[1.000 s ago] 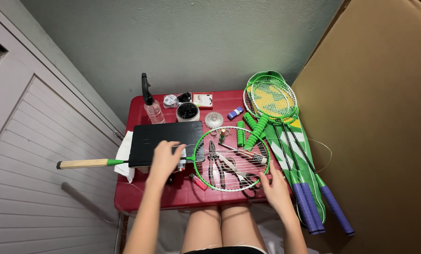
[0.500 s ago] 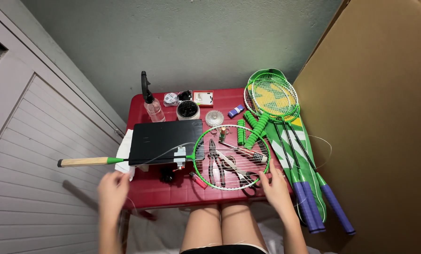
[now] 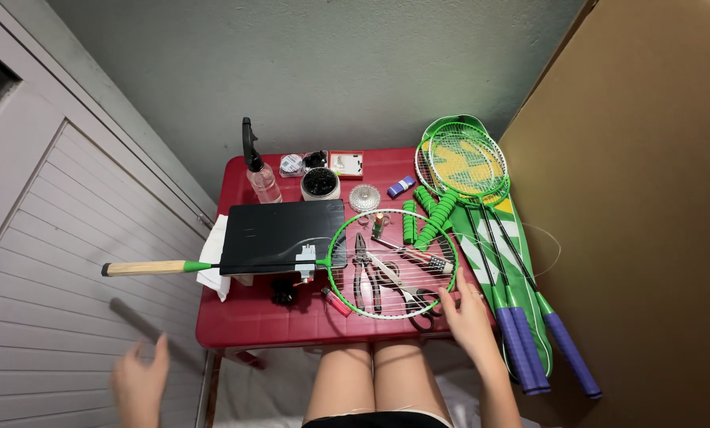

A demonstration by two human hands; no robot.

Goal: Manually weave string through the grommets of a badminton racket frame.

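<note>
A green badminton racket (image 3: 392, 264) lies flat on a small red table (image 3: 252, 317), its wooden-ended handle sticking out past the table's left edge. Through its partly strung head show pliers (image 3: 361, 269) and scissors (image 3: 418, 299) lying beneath. The right hand (image 3: 467, 319) rests at the near right rim of the racket head, fingers touching the frame. The left hand (image 3: 139, 384) hangs well away from the table, low at the left, blurred (its grip cannot be made out). A black board (image 3: 280, 235) sits under the racket's shaft. Behind stand a spray bottle (image 3: 258, 173) and a small round tub (image 3: 320, 183). More green rackets (image 3: 482, 206) lean off the table's right side.
</note>
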